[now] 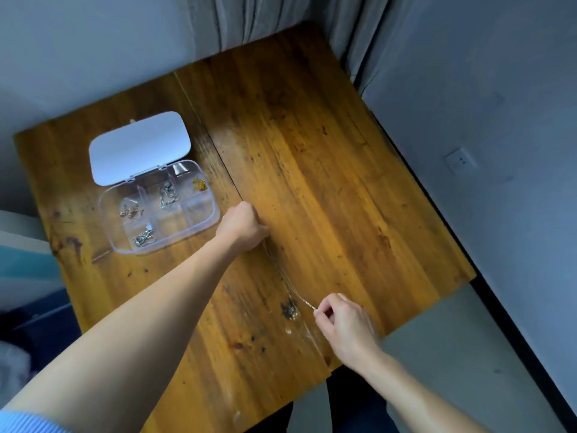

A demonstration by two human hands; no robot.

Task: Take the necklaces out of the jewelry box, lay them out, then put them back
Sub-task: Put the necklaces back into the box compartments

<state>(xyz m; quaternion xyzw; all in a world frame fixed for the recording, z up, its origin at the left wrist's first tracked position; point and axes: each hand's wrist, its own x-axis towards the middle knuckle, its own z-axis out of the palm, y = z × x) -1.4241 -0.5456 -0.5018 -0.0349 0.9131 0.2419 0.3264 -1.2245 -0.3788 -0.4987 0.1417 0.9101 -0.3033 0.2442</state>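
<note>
Necklace chain (302,297) ran stretched out just right of the open jewelry box (215,210), left hand (243,226) curled round its far end, right hand (340,323) pinching the near end.

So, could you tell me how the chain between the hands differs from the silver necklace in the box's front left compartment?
The chain is drawn out in a line over the table; the silver necklace lies bunched in the box. The chain is held at both ends, by the left hand and right hand; the silver necklace is untouched. Both look like pale metal.
</note>
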